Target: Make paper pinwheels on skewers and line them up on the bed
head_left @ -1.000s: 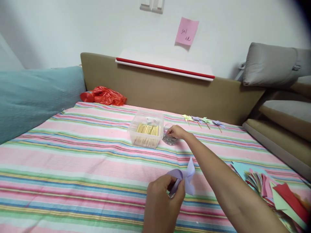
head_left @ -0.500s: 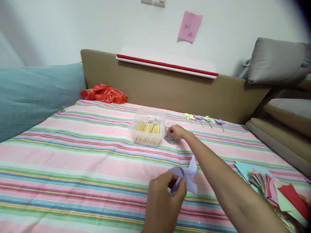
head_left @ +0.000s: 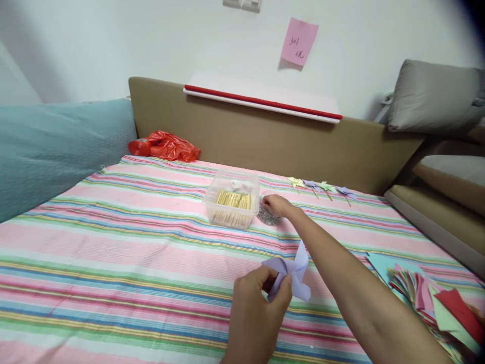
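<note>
Purple paper pinwheel (head_left: 301,265), its blades folded in toward the middle and no stick to be seen on it, was pinched between the thumb and fingers of the left hand (head_left: 259,308), low and near the centre of the view. The right hand (head_left: 277,204) reached forward, its fingers bent down at a small round dish (head_left: 270,218) of silvery bits; whether they had closed on a piece could not be told. Just beside the dish stood a clear plastic box (head_left: 226,218) of thin wooden sticks (head_left: 235,199). Beyond, to the right, four finished pinwheels (head_left: 326,186) on sticks lay in a row. Nearer, at the right, coloured papers (head_left: 421,293) lay in a loose heap. Striped cloth (head_left: 125,242) spread beneath it all, with a crumpled red plastic bag (head_left: 172,147) at the far left. Behind rose a brown padded board (head_left: 246,134) and a white wall bearing a pink note (head_left: 299,43); grey cushions (head_left: 434,96) were stacked at the right.
</note>
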`<state>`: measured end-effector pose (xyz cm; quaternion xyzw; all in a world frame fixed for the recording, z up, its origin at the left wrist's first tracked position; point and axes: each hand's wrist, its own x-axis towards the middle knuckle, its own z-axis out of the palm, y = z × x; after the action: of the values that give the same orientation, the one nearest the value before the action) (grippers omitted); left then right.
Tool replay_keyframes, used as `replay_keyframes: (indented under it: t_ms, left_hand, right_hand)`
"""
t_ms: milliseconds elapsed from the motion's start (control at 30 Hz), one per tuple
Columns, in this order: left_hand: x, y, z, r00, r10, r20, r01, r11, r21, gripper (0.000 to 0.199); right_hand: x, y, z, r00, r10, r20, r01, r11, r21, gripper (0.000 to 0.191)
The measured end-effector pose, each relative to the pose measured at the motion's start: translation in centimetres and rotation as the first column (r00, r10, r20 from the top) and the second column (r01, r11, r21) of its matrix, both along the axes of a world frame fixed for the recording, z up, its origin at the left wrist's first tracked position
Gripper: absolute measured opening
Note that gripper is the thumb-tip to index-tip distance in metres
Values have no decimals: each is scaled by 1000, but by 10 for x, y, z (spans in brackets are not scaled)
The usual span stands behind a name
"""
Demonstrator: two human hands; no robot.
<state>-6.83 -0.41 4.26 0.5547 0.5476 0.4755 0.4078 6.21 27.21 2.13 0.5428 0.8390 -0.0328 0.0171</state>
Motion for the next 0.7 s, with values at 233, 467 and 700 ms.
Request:
replay_keyframes:
  t_ms: [233,467,700]
  left_hand:
    - [-3,2,-1,1000,-12,14,12,1000,6,29]
    - [-20,9,4,995,39,91,-40,999,11,34]
    - [-5,10,6,997,55,54,-57,998,23,33]
  right_hand:
    - [18,-21,27,994,-13,-107,26,993,117,23]
    - [126,-165,35,986,-91,-143,112,983,145,19]
    - [177,-239,-11,963,-245,-114,259,956,134,20]
